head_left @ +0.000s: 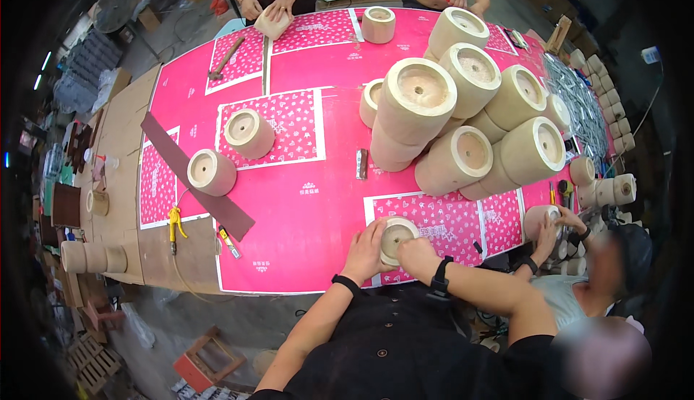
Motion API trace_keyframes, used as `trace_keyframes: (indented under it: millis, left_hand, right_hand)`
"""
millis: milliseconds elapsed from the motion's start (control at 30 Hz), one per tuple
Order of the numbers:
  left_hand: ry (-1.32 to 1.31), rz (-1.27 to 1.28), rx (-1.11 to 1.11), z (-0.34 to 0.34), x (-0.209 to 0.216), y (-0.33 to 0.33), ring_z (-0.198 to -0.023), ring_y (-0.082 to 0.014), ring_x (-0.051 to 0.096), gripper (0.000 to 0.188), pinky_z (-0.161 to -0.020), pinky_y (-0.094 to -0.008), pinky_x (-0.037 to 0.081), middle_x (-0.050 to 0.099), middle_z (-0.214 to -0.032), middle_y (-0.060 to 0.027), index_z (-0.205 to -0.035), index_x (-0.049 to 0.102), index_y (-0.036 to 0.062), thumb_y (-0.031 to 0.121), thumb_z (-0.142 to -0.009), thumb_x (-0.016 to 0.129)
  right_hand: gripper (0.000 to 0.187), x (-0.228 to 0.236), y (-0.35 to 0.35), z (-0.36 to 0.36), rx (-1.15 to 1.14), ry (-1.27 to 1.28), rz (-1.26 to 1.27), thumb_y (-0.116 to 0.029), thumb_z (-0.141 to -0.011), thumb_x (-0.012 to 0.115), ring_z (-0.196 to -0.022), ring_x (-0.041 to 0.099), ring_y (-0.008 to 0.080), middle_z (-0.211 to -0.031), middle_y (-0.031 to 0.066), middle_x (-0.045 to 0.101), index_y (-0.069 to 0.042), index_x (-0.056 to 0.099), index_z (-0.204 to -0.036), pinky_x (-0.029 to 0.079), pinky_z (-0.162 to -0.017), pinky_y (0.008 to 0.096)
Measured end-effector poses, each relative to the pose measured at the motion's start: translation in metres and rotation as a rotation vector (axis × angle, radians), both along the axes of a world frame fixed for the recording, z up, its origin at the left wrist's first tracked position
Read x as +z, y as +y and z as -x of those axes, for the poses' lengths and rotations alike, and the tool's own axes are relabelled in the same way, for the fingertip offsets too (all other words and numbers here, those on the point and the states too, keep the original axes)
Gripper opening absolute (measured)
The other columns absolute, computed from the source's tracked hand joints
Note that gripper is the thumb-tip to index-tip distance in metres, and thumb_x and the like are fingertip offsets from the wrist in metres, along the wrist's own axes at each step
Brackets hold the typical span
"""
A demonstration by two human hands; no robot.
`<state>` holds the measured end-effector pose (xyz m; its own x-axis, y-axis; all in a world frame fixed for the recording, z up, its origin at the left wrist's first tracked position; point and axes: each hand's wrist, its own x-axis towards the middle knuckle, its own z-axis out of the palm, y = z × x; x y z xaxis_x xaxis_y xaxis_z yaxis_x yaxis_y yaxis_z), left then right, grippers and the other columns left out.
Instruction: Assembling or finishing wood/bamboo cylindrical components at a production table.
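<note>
A pale, wood-like cylinder (397, 237) with a recessed top and a small hole in it stands at the table's near edge. My left hand (363, 253) wraps round its left side, fingers against the outer wall. Over its right rim, my right hand (421, 258) is curled into a fist; whatever lies inside the fingers is hidden. Stacks of the same cylinders (416, 104) rise beyond my hands to the right. Two more cylinders, one (248, 133) on a patterned panel and one (211, 172) on a brown strip (189, 160), stand to the left.
The pink sheet-covered table (296, 219) carries a hammer (228, 58), a yellow air gun (176, 224) with a hose, a yellow-handled cutter (229, 243) and a heap of metal screws or rods (578, 100). Co-workers' hands handle pieces at the far side and right.
</note>
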<state>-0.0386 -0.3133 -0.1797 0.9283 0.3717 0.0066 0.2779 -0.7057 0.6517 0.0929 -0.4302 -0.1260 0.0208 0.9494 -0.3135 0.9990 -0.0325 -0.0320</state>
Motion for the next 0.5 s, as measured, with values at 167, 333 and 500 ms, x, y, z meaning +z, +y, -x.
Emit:
trace_keyframes:
  millis: [167, 333, 500]
  left_hand:
    - [-0.058, -0.028, -0.041, -0.006, -0.009, 0.000, -0.131, -0.0313, 0.045, 0.119, -0.102, -0.0519, 0.039, 0.040, -0.144, -0.0165, -0.146, 0.029, 0.0048, 0.040, -0.052, 0.091]
    - [-0.048, 0.061, 0.050, -0.001, -0.007, -0.008, -0.127, -0.0349, 0.048, 0.117, -0.098, -0.0487, 0.043, 0.041, -0.142, -0.0199, -0.145, 0.029, 0.0015, 0.038, -0.053, 0.091]
    - [-0.042, 0.085, 0.071, -0.007, 0.008, -0.024, -0.124, -0.0431, 0.046, 0.116, -0.099, -0.0481, 0.044, 0.042, -0.134, -0.0258, -0.143, 0.028, -0.0034, 0.035, -0.053, 0.092]
  right_hand:
    - [0.022, -0.072, 0.005, -0.004, -0.395, 0.542, -0.010, -0.020, -0.088, 0.061, -0.060, 0.064, 0.0198, -0.072, 0.0104, 0.066, -0.001, 0.071, -0.082, 0.052, -0.054, 0.0374]
    - [0.023, -0.059, -0.003, 0.016, -1.483, 1.659, -0.435, -0.016, -0.097, 0.052, -0.052, 0.054, 0.0132, -0.073, 0.0065, 0.060, 0.001, 0.065, -0.105, 0.046, -0.047, 0.0304]
    - [0.030, -0.040, -0.008, 0.033, -1.539, 1.097, -0.506, -0.014, -0.099, 0.047, -0.056, 0.057, 0.0135, -0.078, 0.0077, 0.062, 0.005, 0.055, -0.121, 0.045, -0.050, 0.0291]
